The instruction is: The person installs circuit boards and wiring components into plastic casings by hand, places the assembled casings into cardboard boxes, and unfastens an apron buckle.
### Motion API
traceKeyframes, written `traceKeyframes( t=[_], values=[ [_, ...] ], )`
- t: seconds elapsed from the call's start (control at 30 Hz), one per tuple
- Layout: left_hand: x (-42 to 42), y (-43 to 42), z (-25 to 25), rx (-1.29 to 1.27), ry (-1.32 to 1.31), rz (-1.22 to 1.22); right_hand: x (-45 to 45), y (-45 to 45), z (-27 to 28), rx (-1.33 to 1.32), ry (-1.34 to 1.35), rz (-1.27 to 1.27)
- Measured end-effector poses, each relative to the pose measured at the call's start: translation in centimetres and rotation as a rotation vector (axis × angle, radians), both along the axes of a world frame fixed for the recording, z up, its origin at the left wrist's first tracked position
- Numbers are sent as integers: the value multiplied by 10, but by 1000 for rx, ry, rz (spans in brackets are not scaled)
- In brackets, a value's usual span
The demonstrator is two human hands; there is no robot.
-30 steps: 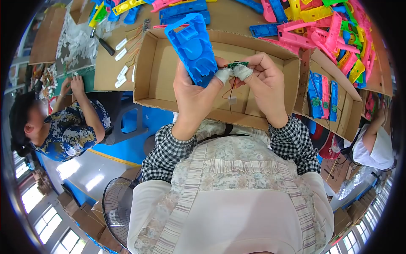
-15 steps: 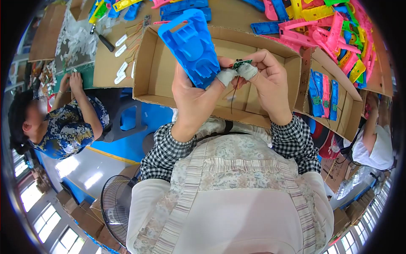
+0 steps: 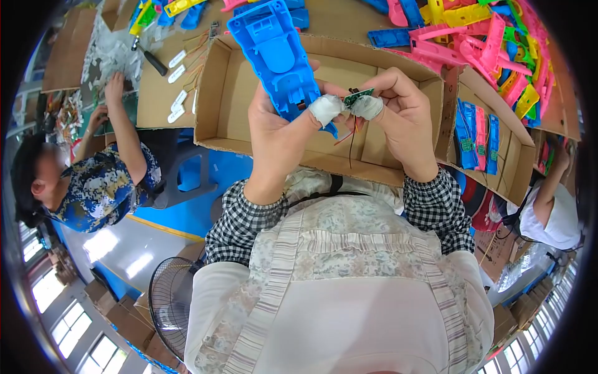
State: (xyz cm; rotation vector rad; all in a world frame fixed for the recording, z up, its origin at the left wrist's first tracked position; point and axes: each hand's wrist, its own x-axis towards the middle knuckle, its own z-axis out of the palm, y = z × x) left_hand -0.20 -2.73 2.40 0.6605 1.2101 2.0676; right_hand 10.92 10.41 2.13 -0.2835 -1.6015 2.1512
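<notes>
Far left on my feed, a person in a camouflage-print shirt (image 3: 93, 187) sits sideways, one arm reaching to a heap of white pieces (image 3: 115, 53). Next, a black-handled tool (image 3: 156, 63) lies near white tags (image 3: 177, 75) with thin wires.

Centre: I have a long cardboard box (image 3: 367, 173), open-topped, both bare hands above it. Left hand (image 3: 274, 137) is closed around the lower part of a blue plastic shell (image 3: 274, 59), hollow side up to my camera, its long end pointing away from the wearer. The thumb wears a white wrap (image 3: 326, 110). Small green circuit board (image 3: 357, 96) is just right of the shell's lower end, outside it. Dark and reddish wires (image 3: 351, 149) hang below. Right hand (image 3: 408, 124) pinches the board, its thumb wrapped in white too. Left fingertips meet the right ones there, but it's too cramped for me to say whether they touch the board or only the wires.

Further right, I get a second cardboard box (image 3: 514, 171) holding blue and pink shells (image 3: 479, 134) with green boards on them. Beyond it, a pile of coloured plastic parts (image 3: 479, 53); at the right edge, a person in white (image 3: 551, 215).
</notes>
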Motion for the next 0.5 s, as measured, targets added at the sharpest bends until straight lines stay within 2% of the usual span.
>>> traceKeyframes(
  t=[0.5],
  values=[
    [0,3,1,-22,-21,-17,3,4,-1,74,-14,0]
  ],
)
